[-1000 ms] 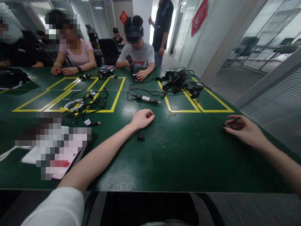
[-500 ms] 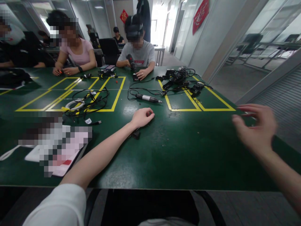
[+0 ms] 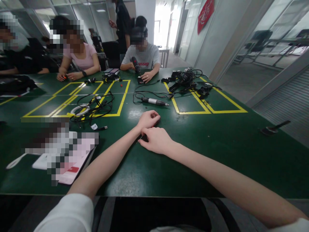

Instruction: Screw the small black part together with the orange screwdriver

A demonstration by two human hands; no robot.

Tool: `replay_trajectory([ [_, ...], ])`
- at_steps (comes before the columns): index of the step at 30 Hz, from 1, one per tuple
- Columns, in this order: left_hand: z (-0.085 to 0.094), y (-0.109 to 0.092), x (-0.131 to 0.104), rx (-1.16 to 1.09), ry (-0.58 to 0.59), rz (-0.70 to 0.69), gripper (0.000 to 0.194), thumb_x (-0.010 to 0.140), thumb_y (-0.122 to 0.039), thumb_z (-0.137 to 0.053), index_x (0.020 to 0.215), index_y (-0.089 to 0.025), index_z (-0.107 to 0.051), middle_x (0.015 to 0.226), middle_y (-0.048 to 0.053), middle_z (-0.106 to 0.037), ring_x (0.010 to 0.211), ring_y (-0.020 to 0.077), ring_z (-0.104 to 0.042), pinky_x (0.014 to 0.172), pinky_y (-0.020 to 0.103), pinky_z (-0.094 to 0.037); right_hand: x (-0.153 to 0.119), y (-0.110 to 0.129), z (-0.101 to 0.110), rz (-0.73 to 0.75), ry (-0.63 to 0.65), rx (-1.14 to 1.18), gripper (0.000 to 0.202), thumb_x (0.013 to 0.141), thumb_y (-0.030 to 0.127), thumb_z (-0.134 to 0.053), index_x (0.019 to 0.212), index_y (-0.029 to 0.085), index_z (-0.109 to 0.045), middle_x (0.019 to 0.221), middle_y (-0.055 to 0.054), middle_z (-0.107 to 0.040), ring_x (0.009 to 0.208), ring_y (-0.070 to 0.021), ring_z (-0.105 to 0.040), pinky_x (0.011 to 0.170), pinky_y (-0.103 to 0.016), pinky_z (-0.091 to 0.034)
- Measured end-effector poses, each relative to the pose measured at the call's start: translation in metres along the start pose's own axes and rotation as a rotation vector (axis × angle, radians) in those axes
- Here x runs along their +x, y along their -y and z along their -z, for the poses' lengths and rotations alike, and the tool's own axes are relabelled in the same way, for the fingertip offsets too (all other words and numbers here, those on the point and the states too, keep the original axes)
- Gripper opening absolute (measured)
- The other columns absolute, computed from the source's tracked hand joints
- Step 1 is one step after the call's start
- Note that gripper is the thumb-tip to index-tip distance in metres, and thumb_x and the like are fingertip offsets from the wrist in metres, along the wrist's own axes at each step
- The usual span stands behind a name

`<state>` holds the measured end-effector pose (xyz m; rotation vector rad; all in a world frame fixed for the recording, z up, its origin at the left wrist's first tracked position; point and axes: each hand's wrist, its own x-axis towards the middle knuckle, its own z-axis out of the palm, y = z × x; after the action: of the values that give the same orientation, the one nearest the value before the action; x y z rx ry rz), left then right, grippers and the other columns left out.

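Note:
My left hand [image 3: 149,120] rests on the green table in front of me, its fingers curled round a small dark and reddish thing, mostly covered. Just below and to its right is my right hand [image 3: 156,139], its thumb and fingers bent together beside the left wrist. A dark gap and a thin pale edge show at those fingertips; what they hold, if anything, is hidden. Beyond the hands lies a pen-shaped electric screwdriver [image 3: 154,101], silver and black, with its cord trailing behind. A dark tool with a long thin handle [image 3: 275,128] stands apart at the right.
Coiled black and white cables [image 3: 93,108] lie left, within yellow tape [image 3: 125,96]. A heap of black cables [image 3: 184,80] sits at the far right. Blurred-out flat items and a pink phone-like slab [image 3: 70,175] lie by my left arm. Co-workers [image 3: 145,54] sit across the table.
My right hand has swept left from the table's right side to beside my left wrist, uncovering the dark tool there. The left hand keeps its place. A standing person behind has moved left.

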<state>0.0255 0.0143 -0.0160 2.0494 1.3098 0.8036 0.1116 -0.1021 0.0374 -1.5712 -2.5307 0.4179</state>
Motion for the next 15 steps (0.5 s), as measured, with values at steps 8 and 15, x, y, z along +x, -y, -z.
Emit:
replay_trajectory([
  [8,0.000,0.000,-0.001,0.029,-0.005,-0.015,0.019,0.088,-0.029,-0.066,0.092,-0.017,-0.079,0.075,0.002,-0.074,0.068,0.0149,-0.063,0.064,0.026,-0.043,-0.048,-0.069,0.012,0.183,-0.236,0.033,0.011,0.090,0.029,-0.068,0.098,0.021,-0.069,0.099,-0.009,-0.079,0.092,-0.0281,-0.073,0.079,-0.037,-0.054],
  [15,0.005,-0.004,-0.005,0.055,-0.005,-0.011,0.018,0.088,-0.031,-0.066,0.090,-0.018,-0.079,0.078,0.002,-0.075,0.070,0.0165,-0.063,0.067,0.028,-0.043,-0.143,-0.231,0.051,-0.353,-0.501,-0.085,0.031,0.088,0.047,-0.060,0.105,0.025,-0.074,0.101,-0.017,-0.077,0.085,-0.0390,-0.071,0.070,-0.050,-0.055],
])
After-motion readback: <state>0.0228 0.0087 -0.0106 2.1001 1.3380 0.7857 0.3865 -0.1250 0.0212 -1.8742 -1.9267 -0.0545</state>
